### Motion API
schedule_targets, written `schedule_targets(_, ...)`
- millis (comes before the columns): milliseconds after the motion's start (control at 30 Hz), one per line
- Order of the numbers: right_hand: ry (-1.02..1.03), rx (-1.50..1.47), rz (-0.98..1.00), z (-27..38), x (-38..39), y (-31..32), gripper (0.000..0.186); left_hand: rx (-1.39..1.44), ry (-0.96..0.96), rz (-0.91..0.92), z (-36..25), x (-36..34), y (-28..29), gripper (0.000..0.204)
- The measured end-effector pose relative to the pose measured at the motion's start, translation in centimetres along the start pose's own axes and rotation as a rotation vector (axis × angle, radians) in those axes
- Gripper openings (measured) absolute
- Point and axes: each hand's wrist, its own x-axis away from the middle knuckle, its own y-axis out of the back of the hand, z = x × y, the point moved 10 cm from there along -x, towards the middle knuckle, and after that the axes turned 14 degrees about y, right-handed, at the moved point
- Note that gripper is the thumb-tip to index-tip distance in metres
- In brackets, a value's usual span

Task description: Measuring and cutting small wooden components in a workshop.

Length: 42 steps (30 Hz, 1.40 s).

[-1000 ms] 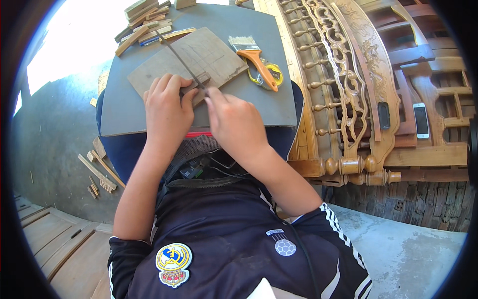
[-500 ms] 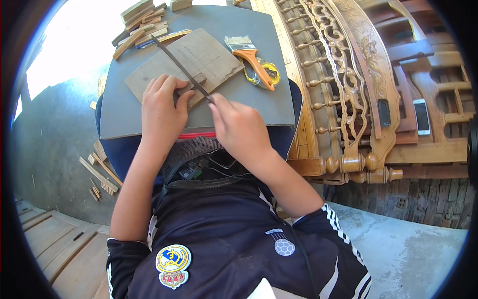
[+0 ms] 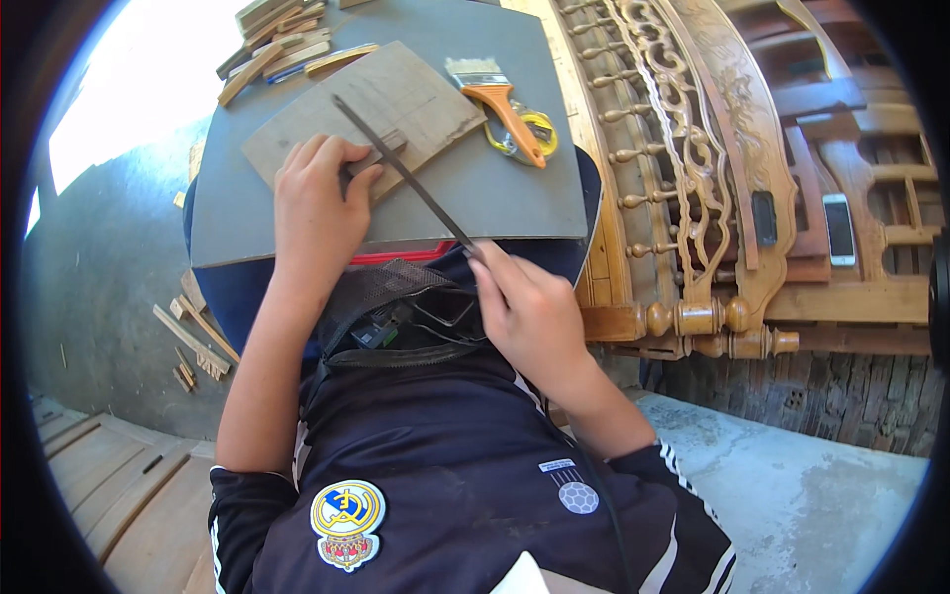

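Note:
My right hand grips the near end of a long, thin, dark metal file, which slants up and away to the left. The file's middle crosses a small brown wood piece lying on a flat wooden board. My left hand is closed around the left end of that small piece, thumb and fingers pinching it against the board. The hand hides much of the piece. Beneath the board is a grey tabletop.
Wood offcuts are piled at the table's far left. An orange-handled paintbrush and a yellow coil lie right of the board. Carved wooden furniture stands at right, with a white phone on it. Wood scraps lie on the floor.
My right hand has pulled back toward me and to the right, drawing the file along over the small wood piece. My left hand keeps its grip in nearly the same place.

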Motion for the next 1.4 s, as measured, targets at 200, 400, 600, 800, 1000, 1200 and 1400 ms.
schedule_targets(200, 0.047, 0.010, 0.064, -1.1, -7.0, -4.3, 0.016, -0.009, 0.002, -0.008, -0.4, 0.1, -0.1, 0.013)
schedule_targets(400, 0.038, -0.003, 0.058, 0.1, -3.0, -1.8, 0.016, -0.054, 0.035, -0.057, 0.0, 0.5, -0.1, 0.013)
schedule_targets(600, -0.045, 0.005, 0.090, 0.9, 1.7, 1.6, 0.018, -0.020, 0.004, -0.027, 0.0, 0.3, -0.2, 0.014)
schedule_targets(800, 0.055, 0.013, 0.063, -0.2, -4.7, -2.4, 0.014, -0.006, 0.004, -0.016, 0.0, 0.3, -0.1, 0.014)
schedule_targets(1000, 0.057, 0.023, 0.088, -0.2, -4.4, -2.3, 0.014, -0.037, 0.016, -0.062, -0.1, 0.5, 0.0, 0.014)
schedule_targets(1200, -0.037, -0.005, 0.074, 0.8, 2.3, 2.0, 0.021, -0.028, 0.008, -0.044, -0.2, 0.4, 0.1, 0.014)
schedule_targets(1400, 0.015, -0.005, 0.052, -0.1, -2.3, -1.2, 0.016, -0.001, -0.011, -0.013, -0.2, 0.2, 0.0, 0.015)
